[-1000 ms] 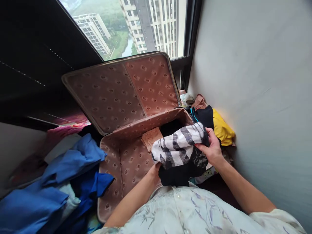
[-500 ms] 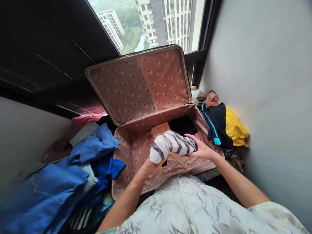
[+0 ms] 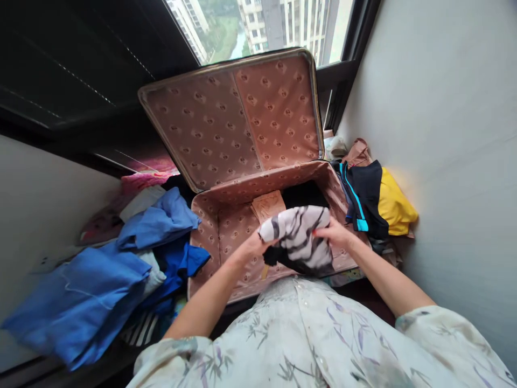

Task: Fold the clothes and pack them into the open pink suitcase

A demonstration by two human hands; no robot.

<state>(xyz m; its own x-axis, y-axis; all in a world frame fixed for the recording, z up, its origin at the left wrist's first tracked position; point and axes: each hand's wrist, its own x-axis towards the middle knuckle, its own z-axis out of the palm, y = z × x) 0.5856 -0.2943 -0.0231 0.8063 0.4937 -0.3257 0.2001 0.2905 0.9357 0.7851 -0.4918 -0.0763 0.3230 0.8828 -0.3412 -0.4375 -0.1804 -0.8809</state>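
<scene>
The left hand point(image 3: 252, 249) closes on the near-left end of a folded white garment with black zebra-like stripes point(image 3: 298, 233), and the right hand point(image 3: 333, 235) grips its right edge, fingers curled over the cloth. The bundle is soft and rounded, with a darker black layer showing beneath it, and it sits low inside the open suitcase with pink-brown patterned lining point(image 3: 226, 229), over the right half of the bottom compartment. Just behind it lie one tan folded cloth point(image 3: 268, 205) and one black garment point(image 3: 304, 193) against the back wall of the case. The one lid stands propped up against the window point(image 3: 258, 24). Left of the case lies a heap of blue clothes point(image 3: 100, 269) topped by a pink cloth point(image 3: 139, 180). To the right, against the wall, rest one black garment with turquoise trim point(image 3: 363, 196) and one yellow piece point(image 3: 393, 207).
</scene>
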